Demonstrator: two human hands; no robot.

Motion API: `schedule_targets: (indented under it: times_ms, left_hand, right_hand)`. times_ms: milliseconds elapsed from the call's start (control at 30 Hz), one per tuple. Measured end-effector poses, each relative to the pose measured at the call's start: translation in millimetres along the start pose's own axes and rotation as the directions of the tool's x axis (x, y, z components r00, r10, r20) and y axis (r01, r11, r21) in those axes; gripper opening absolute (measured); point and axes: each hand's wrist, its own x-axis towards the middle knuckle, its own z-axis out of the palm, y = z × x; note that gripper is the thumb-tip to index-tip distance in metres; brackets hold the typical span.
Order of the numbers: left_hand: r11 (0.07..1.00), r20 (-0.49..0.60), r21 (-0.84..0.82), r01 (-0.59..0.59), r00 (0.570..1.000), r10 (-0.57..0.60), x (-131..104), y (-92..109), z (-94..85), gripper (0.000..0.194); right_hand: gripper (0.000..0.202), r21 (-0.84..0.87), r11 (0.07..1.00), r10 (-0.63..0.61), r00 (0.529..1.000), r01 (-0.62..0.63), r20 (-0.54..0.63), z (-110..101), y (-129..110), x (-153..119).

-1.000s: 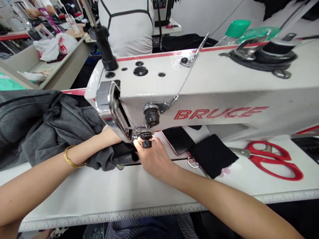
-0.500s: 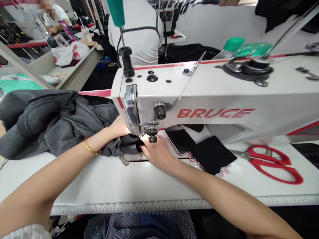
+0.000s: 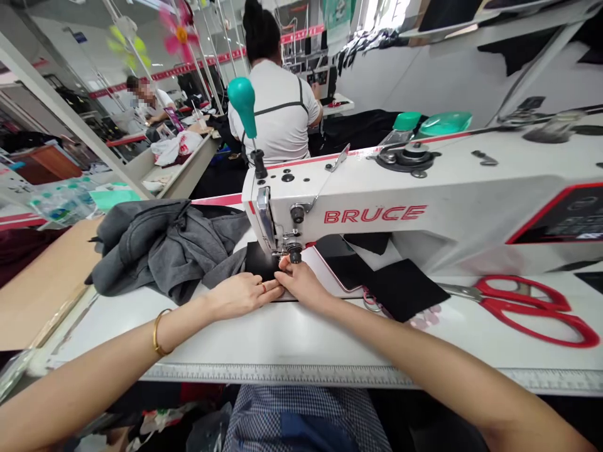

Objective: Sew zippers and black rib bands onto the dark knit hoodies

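Note:
A black fabric piece (image 3: 260,260) lies under the needle area of a white sewing machine (image 3: 377,213) marked BRUCE. My left hand (image 3: 242,294) rests with fingers stretched out along the front edge of that fabric, a gold bangle on its wrist. From the right, my right hand (image 3: 306,287) meets its fingertips beside the presser foot, thumb and forefinger drawn together on the fabric; the tips are partly hidden by the machine's dial. A crumpled dark grey garment (image 3: 164,251) joins or touches the black piece on the left.
Right of my hands lie a phone (image 3: 342,260), a black cloth square (image 3: 407,290) and large red-handled scissors (image 3: 532,311). A ruler strip (image 3: 330,375) runs along the table's front edge. A teal-handled screwdriver (image 3: 242,103) stands on the machine head. Beyond sits a co-worker (image 3: 276,113).
My left hand has come from behind the machine head to the fabric's front edge, near my right hand. More of the black fabric shows flat. The view has tilted up.

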Motion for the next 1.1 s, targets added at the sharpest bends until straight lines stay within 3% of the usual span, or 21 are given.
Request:
schedule_targets:
  times_ms: [67, 133, 267, 333, 433, 467, 533, 633, 733, 800, 933, 1033, 1100]
  left_hand:
    - [0.998, 0.076, -0.049, 0.032, 0.997, -0.028, 7.5, -0.4, -0.8, 0.039]
    - [0.984, 0.198, -0.092, 0.15, 0.972, -0.13, 13.0, 0.0, -2.5, 0.039]
    - [0.913, 0.41, -0.06, 0.404, 0.844, -0.347, 16.1, 2.7, -15.2, 0.022]
    - [0.912, 0.416, -0.109, 0.396, 0.851, -0.32, 16.3, 2.2, -28.3, 0.019]
    - [0.917, 0.445, -0.277, 0.288, 0.884, -0.143, 17.7, -8.7, -48.7, 0.014]
    - [0.914, 0.473, -0.293, 0.279, 0.874, -0.115, 18.2, -16.1, -52.8, 0.014]
    - [0.927, 0.523, -0.2, 0.316, 0.835, -0.172, 18.4, -36.1, -53.9, 0.015]
    - [0.946, 0.424, 0.002, 0.325, 0.856, -0.295, 16.9, -69.9, -40.5, 0.015]
    - [0.959, 0.29, 0.05, 0.279, 0.915, -0.282, 16.0, -91.6, -22.5, 0.017]
    - [0.972, 0.192, 0.047, 0.232, 0.952, -0.237, 16.1, -95.0, -16.2, 0.021]
    - [0.996, -0.018, -0.001, 0.086, 0.996, -0.086, 15.2, -78.7, -25.1, 0.025]
    - [0.996, -0.057, -0.091, -0.02, 0.998, 0.015, 14.4, -53.6, -40.6, 0.028]
    - [0.986, -0.032, -0.141, -0.089, 0.996, 0.085, 16.3, -36.3, -48.1, 0.025]
  right_hand:
    - [0.013, 0.071, 0.997, 0.031, 0.998, -0.027, -0.055, 3.9, 5.0, 0.0]
    - [0.012, 0.127, 0.991, 0.049, 0.995, -0.037, -0.089, 6.2, 8.1, -1.2]
    - [0.018, 0.201, 0.98, -0.002, 1.0, 0.006, -0.024, 3.0, 6.6, -7.2]
    - [0.027, 0.152, 0.981, -0.137, 0.987, 0.124, 0.083, -0.1, 3.7, -11.2]
    - [0.029, -0.108, 0.947, -0.273, 0.936, 0.302, 0.224, -2.0, -0.7, -15.7]
    - [0.025, -0.208, 0.924, -0.268, 0.933, 0.32, 0.241, -1.7, -1.9, -16.5]
    - [0.022, -0.335, 0.889, -0.236, 0.939, 0.313, 0.25, -1.0, -3.9, -17.3]
    - [0.024, -0.383, 0.849, -0.261, 0.919, 0.365, 0.296, -2.6, -4.9, -17.1]
    - [0.019, -0.375, 0.818, -0.304, 0.882, 0.435, 0.36, -9.0, -4.7, -13.6]
    - [0.016, -0.363, 0.817, -0.305, 0.87, 0.448, 0.387, -13.8, -5.9, -8.4]
    - [0.017, -0.317, 0.859, -0.261, 0.877, 0.402, 0.404, -16.2, -12.3, -0.8]
    - [0.019, -0.29, 0.849, -0.283, 0.844, 0.441, 0.456, -9.5, -15.8, -9.4]
    - [0.016, -0.321, 0.774, -0.346, 0.789, 0.546, 0.507, -3.6, -15.4, -20.3]
